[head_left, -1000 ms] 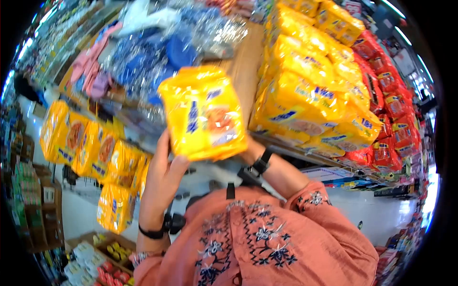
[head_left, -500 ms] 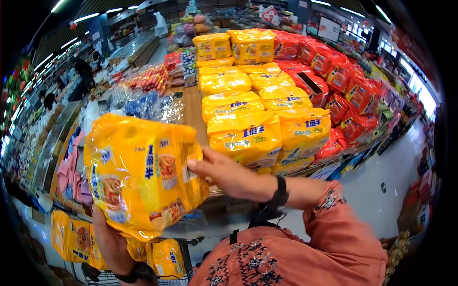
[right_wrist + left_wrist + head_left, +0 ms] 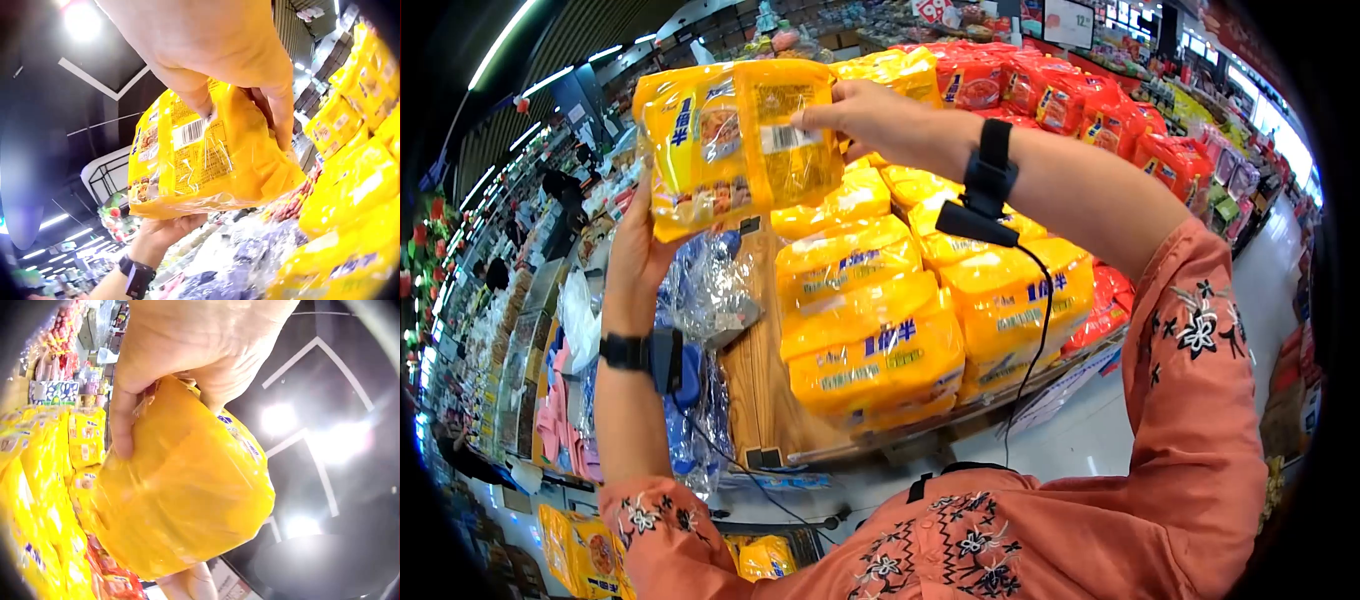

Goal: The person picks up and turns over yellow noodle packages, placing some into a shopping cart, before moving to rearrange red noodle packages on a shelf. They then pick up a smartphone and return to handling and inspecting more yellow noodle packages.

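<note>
A yellow instant noodle multipack (image 3: 710,135) is held up high at the upper left of the head view, its printed front and barcode side showing. My left hand (image 3: 638,245) grips its left side from below, and my right hand (image 3: 875,112) grips its right edge, thumb beside the barcode. In the left wrist view, the left thumb and fingers (image 3: 126,425) clasp one end of the pack. Seen from the right wrist, the right thumb lies by the barcode and fingers curl over the far side. Stacked yellow noodle multipacks (image 3: 870,345) sit below and beyond the held one.
Red noodle packs (image 3: 1090,110) are piled behind and to the right on the wooden display table (image 3: 755,400). Blue plastic-wrapped goods (image 3: 700,290) lie at the table's left. More yellow packs (image 3: 590,555) are low at the left. Thin cables (image 3: 1040,350) hang from both wrist cameras.
Both hands have raised the noodle multipack from in front of my body to above the stack, turning it so its barcode side shows. The head view has tilted up from the floor.
</note>
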A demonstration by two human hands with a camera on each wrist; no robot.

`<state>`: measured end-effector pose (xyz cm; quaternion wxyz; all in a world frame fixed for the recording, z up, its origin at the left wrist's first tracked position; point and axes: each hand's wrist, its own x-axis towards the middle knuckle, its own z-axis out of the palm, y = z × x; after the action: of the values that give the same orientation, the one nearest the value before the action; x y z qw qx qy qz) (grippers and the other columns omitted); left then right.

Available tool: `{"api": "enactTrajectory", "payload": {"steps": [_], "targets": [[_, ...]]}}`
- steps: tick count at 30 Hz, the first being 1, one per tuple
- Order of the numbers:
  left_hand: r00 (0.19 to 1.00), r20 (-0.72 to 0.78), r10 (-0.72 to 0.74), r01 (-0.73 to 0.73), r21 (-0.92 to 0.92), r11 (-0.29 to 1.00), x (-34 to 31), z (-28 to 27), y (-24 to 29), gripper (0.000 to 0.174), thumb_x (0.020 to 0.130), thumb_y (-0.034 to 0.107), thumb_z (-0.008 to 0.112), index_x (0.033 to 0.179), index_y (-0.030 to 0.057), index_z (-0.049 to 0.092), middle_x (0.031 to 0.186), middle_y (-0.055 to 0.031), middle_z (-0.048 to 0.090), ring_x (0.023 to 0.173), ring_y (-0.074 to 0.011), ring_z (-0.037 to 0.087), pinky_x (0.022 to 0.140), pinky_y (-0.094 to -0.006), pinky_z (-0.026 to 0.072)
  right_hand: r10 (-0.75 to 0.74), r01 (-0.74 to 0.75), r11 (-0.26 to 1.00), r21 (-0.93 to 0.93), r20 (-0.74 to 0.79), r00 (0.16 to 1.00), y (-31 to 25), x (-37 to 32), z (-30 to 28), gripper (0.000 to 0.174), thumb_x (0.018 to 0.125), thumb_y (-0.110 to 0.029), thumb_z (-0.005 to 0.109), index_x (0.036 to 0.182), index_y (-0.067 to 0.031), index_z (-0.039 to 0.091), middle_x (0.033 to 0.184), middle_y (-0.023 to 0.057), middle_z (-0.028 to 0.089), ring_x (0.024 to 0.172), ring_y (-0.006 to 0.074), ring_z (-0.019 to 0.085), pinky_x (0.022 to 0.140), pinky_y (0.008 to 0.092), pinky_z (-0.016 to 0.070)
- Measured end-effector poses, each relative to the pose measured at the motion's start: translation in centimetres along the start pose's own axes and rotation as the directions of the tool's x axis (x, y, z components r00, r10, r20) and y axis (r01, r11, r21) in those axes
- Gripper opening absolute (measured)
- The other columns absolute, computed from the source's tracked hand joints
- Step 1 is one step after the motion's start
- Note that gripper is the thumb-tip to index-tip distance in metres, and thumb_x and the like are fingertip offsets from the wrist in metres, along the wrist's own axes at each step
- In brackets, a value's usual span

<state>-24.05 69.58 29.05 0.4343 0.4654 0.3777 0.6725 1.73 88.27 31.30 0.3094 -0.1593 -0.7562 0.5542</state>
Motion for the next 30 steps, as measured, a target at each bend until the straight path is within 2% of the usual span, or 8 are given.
{"api": "enactTrajectory", "payload": {"steps": [5, 11, 14, 17, 20, 23, 26, 30], "targets": [[0.995, -0.095, -0.009, 0.010, 0.012, 1.000, 12.6, -4.3, -3.8, 0.041, 0.104, 0.031, 0.052, 0.134, 0.0032, 0.053, 0.128, -0.0123, 0.062, 0.114, -0.0248, 0.063, 0.100, -0.0398, 0.0517, -0.038, 0.025, 0.978, -0.208, -0.057, 0.998, 2.0, 7.0, -4.8, 0.034, 0.090, -0.021, 0.070, 0.116, -0.0006, 0.062, 0.100, 0.0096, 0.068, 0.090, 0.0198, 0.066, 0.080, 0.0354, 0.0539], [0.978, -0.168, -0.120, 0.116, -0.031, 0.993, 22.5, -7.0, -7.8, 0.034, 0.102, 0.026, 0.055, 0.125, 0.0020, 0.060, 0.119, -0.0104, 0.066, 0.106, -0.0218, 0.065, 0.093, -0.0378, 0.0540, -0.053, 0.009, 0.968, -0.251, -0.167, 0.985, 7.3, 13.8, -7.5, 0.039, 0.088, -0.017, 0.072, 0.117, 0.0045, 0.057, 0.107, 0.0148, 0.066, 0.096, 0.0247, 0.066, 0.083, 0.0349, 0.0538], [0.958, -0.261, -0.119, 0.135, 0.045, 0.990, 25.8, -8.0, -10.0, 0.032, 0.101, 0.026, 0.055, 0.123, 0.0026, 0.061, 0.115, -0.0095, 0.068, 0.103, -0.0210, 0.066, 0.092, -0.0370, 0.0545, -0.117, 0.040, 0.933, -0.359, -0.196, 0.974, 11.6, 16.9, -8.7, 0.040, 0.086, -0.029, 0.074, 0.108, -0.0006, 0.057, 0.088, 0.0108, 0.066, 0.073, 0.0163, 0.062, 0.059, 0.0302, 0.0485], [0.960, -0.250, -0.122, 0.150, 0.097, 0.984, 28.3, -8.4, -11.7, 0.034, 0.100, 0.031, 0.059, 0.120, 0.0043, 0.063, 0.112, -0.0074, 0.069, 0.099, -0.0210, 0.067, 0.089, -0.0381, 0.0551, -0.160, 0.000, 0.905, -0.424, -0.341, 0.926, 14.9, 18.9, -8.6, 0.043, 0.086, -0.029, 0.074, 0.108, 0.0015, 0.054, 0.090, 0.0134, 0.065, 0.077, 0.0207, 0.062, 0.065, 0.0351, 0.0510], [0.937, -0.324, -0.134, 0.200, 0.182, 0.963, 29.7, -8.6, -13.0, 0.028, 0.099, 0.030, 0.060, 0.114, 0.0071, 0.065, 0.105, -0.0051, 0.069, 0.098, -0.0206, 0.066, 0.087, -0.0358, 0.0551, -0.115, -0.063, 0.882, -0.467, -0.343, 0.932, 16.2, 19.5, -9.1, 0.047, 0.085, -0.019, 0.071, 0.117, 0.0067, 0.049, 0.110, 0.0255, 0.065, 0.102, 0.0408, 0.065, 0.087, 0.0439, 0.0521], [0.893, -0.418, -0.165, 0.324, 0.346, 0.881, 30.7, -8.8, -14.7, 0.030, 0.098, 0.035, 0.057, 0.112, 0.0092, 0.064, 0.101, -0.0051, 0.066, 0.090, -0.0207, 0.064, 0.080, -0.0350, 0.0541, -0.225, 0.001, 0.843, -0.537, -0.352, 0.909, 19.5, 20.5, -8.8, 0.043, 0.084, -0.018, 0.070, 0.113, 0.0064, 0.049, 0.107, 0.0293, 0.064, 0.101, 0.0467, 0.063, 0.088, 0.0477, 0.0508], [0.866, -0.454, -0.209, 0.400, 0.379, 0.834, 30.5, -8.2, -16.3, 0.045, 0.092, 0.054, 0.055, 0.108, 0.0132, 0.063, 0.091, -0.0031, 0.066, 0.078, -0.0209, 0.061, 0.073, -0.0422, 0.0506, -0.178, -0.070, 0.791, -0.607, -0.339, 0.924, 22.4, 20.3, -8.7, 0.041, 0.085, -0.018, 0.069, 0.111, 0.0065, 0.048, 0.108, 0.0315, 0.063, 0.103, 0.0481, 0.062, 0.089, 0.0496, 0.0498], [0.878, -0.393, -0.272, 0.439, 0.436, 0.786, 29.2, -8.3, -15.4, 0.044, 0.093, 0.055, 0.053, 0.107, 0.0146, 0.063, 0.081, -0.0023, 0.062, 0.071, -0.0165, 0.060, 0.066, -0.0353, 0.0505, -0.015, -0.138, 0.816, -0.561, -0.259, 0.966, 22.2, 20.2, -9.9, 0.059, 0.084, -0.022, 0.072, 0.123, 0.0106, 0.042, 0.114, 0.0327, 0.062, 0.109, 0.0450, 0.061, 0.091, 0.0461, 0.0501]]}}
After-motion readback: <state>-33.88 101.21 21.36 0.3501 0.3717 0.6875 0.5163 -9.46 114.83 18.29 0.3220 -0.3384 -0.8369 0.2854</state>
